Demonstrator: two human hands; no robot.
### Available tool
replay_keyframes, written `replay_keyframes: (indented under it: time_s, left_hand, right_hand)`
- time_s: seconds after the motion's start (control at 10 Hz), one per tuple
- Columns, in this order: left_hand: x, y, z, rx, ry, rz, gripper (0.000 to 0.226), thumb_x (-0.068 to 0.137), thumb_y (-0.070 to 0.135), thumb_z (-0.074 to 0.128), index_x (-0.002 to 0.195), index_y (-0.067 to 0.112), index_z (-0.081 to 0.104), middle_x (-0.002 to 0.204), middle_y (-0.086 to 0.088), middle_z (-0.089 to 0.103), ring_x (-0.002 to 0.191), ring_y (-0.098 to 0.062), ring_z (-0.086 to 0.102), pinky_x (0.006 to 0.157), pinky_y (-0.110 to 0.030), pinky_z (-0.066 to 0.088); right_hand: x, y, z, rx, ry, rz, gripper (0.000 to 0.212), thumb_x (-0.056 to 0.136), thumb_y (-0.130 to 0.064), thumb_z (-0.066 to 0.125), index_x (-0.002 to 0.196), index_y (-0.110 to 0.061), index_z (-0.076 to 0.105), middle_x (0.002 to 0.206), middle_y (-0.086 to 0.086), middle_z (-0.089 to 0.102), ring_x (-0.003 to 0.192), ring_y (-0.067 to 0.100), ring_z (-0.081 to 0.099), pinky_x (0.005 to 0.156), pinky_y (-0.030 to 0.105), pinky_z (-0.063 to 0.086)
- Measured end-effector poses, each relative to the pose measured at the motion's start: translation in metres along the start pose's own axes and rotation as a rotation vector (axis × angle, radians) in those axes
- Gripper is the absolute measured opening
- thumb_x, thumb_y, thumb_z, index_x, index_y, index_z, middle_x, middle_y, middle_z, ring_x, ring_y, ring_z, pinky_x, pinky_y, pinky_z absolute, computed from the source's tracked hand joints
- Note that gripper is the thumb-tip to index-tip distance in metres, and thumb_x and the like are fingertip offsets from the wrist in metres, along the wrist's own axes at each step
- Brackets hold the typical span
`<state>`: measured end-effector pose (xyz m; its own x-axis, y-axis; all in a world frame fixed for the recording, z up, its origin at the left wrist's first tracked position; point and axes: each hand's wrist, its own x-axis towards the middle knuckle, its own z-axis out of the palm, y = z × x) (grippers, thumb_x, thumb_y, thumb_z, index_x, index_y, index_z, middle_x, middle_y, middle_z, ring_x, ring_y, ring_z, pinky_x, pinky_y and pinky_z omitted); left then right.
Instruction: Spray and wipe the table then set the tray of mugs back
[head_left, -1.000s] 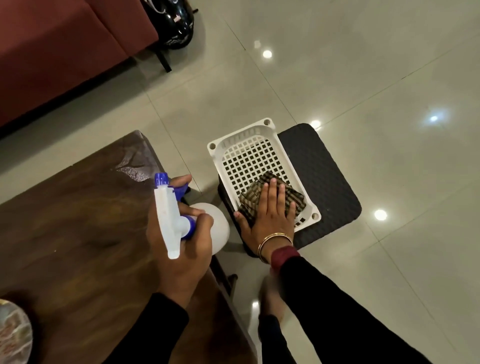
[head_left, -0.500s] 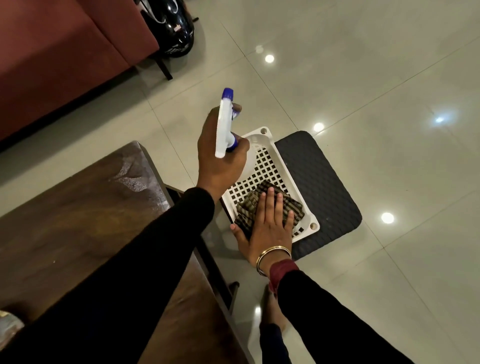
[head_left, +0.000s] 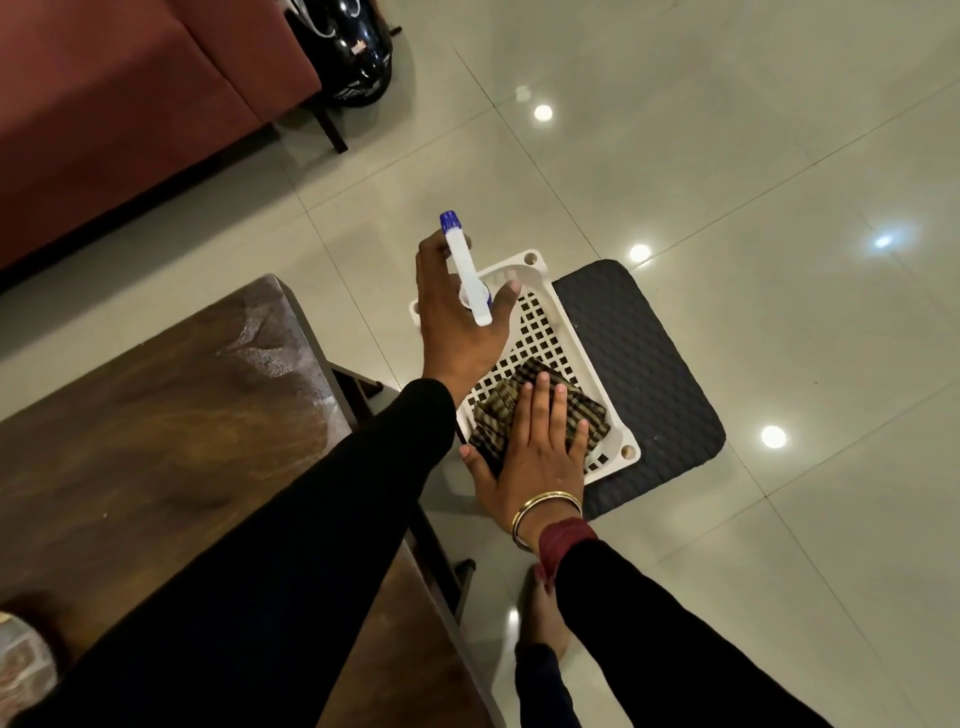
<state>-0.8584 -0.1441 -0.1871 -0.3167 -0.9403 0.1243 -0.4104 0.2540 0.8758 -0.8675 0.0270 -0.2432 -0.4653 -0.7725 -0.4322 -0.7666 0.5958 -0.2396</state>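
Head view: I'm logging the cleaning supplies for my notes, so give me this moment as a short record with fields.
left hand: around the spray bottle, over the basket's far end
right hand: flat on the striped cloth
cloth location: inside the white basket
basket location: on the dark mat, on the floor
table: wooden, wet patch near its far corner

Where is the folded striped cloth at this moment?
The folded striped cloth lies in the near end of the white perforated plastic basket on the floor, right of the wooden table, under the right hand.
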Motion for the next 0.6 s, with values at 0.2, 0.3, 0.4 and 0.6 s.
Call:
replay_keyframes:
  time_s: [0.2,0.3,0.4,0.6]
  left_hand:
    - [-0.014,-0.008,-0.015,-0.050,-0.044,-0.074,0.115,0.057,0.031,0.101,0.149,0.022,0.034,0.148,0.001,0.044,0.125,-0.001,0.049,0.097,-0.013,0.045]
    - [-0.037,-0.012,-0.029,-0.033,-0.102,-0.120,0.123,0.053,0.036,0.102,0.152,0.027,0.030,0.151,0.006,0.042,0.131,-0.003,0.047,0.107,-0.024,0.044]
    - [-0.077,-0.016,-0.047,0.076,-0.127,-0.206,0.111,0.064,0.045,0.095,0.152,0.029,0.030,0.151,0.012,0.039,0.136,-0.005,0.043,0.113,-0.039,0.044]
    - [-0.160,-0.024,-0.098,0.199,-0.073,-0.268,0.092,0.077,0.046,0.084,0.152,0.025,0.036,0.151,0.008,0.040,0.139,-0.011,0.042,0.112,-0.053,0.043]
  right_hand:
    - [0.000,0.000,-0.007,-0.020,-0.060,-0.003,0.105,0.093,-0.082,0.012,0.162,-0.010,-0.021,0.169,0.007,-0.033,0.156,0.027,-0.030,0.128,0.057,-0.008]
    - [0.000,0.000,-0.007,-0.011,-0.054,-0.008,0.105,0.094,-0.082,0.014,0.162,-0.010,-0.022,0.169,0.007,-0.033,0.157,0.027,-0.030,0.129,0.057,-0.007]
    - [0.000,0.001,-0.008,0.006,-0.047,-0.009,0.105,0.092,-0.080,0.017,0.163,-0.011,-0.019,0.170,0.007,-0.030,0.158,0.027,-0.027,0.129,0.058,-0.004]
    - [0.002,0.003,-0.014,0.067,0.074,-0.045,0.107,0.090,-0.079,0.021,0.166,-0.009,-0.005,0.174,0.010,-0.015,0.161,0.030,-0.014,0.126,0.060,-0.002]
